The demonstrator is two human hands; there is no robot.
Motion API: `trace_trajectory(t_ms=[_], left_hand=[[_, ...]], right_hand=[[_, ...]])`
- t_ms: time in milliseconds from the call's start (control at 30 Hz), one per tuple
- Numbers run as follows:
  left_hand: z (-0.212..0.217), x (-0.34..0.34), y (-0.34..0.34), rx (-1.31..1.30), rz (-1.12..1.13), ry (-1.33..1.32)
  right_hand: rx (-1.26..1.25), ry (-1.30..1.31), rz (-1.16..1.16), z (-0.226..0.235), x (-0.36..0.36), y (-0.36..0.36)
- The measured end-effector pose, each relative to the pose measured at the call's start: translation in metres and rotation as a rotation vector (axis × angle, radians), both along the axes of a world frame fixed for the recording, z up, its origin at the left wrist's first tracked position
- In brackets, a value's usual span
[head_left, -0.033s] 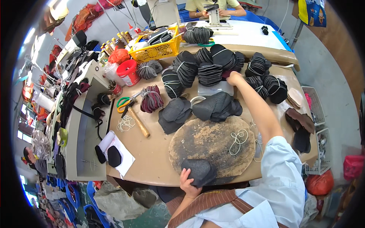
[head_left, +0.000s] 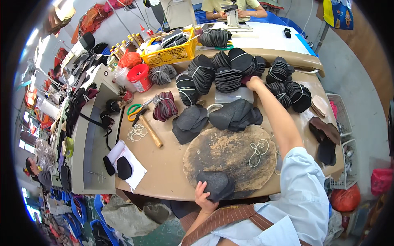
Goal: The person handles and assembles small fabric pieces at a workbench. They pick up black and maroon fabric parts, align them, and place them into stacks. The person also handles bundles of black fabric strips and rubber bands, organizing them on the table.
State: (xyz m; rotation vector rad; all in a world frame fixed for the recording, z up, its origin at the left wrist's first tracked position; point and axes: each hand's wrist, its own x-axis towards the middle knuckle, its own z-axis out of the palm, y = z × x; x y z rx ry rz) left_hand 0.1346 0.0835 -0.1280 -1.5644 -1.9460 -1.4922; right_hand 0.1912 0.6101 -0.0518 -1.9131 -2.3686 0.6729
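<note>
My left hand (head_left: 204,200) grips the edge of a stack of dark grey fabric pieces (head_left: 216,185) at the near rim of a round, worn wooden block (head_left: 230,158). Stretched far forward, my right hand (head_left: 254,83) is closed beside a maroon piece (head_left: 245,79) among the tied bundles. Its fingertips are hidden, so what they hold cannot be made out. Next to that hand stands a tied bundle of black pieces (head_left: 228,80), with a clear plastic box (head_left: 234,95) below. Loose dark grey pieces (head_left: 236,115) lie just beyond the block, and a pale cord (head_left: 257,152) rests on it.
Left on the table are scissors (head_left: 135,112), a wooden-handled tool (head_left: 151,131), a maroon-grey bundle (head_left: 165,106) and a paper pad (head_left: 131,168). A red bucket (head_left: 139,78) and yellow basket (head_left: 170,55) stand behind. Across the table, another person's hands work at a machine (head_left: 232,18).
</note>
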Motion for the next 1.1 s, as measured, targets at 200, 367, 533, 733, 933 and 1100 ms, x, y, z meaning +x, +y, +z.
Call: trace_trajectory(t_ms=[200, 367, 533, 733, 933, 1100], left_hand=[[0.004, 0.000, 0.000, -0.010, -0.004, -0.008], [0.007, 0.002, 0.003, -0.005, 0.006, 0.002], [0.004, 0.001, -0.002, 0.007, 0.026, -0.015], [0.010, 0.000, 0.003, 0.000, 0.006, -0.006], [0.008, -0.003, -0.004, -0.022, 0.026, 0.015], [0.008, -0.001, -0.001, -0.020, 0.012, 0.005]], right_hand=[[-0.196, 0.486, -0.368, -0.042, -0.005, 0.046], [-0.175, 0.698, -0.892, -0.039, -0.014, 0.048], [-0.460, 0.940, -0.646, -0.026, -0.003, 0.025], [-0.319, 0.965, -0.810, -0.019, -0.005, 0.036], [-0.340, 0.929, -0.777, -0.005, -0.028, 0.003], [-0.424, 1.132, -0.655, -0.008, -0.012, 0.029]])
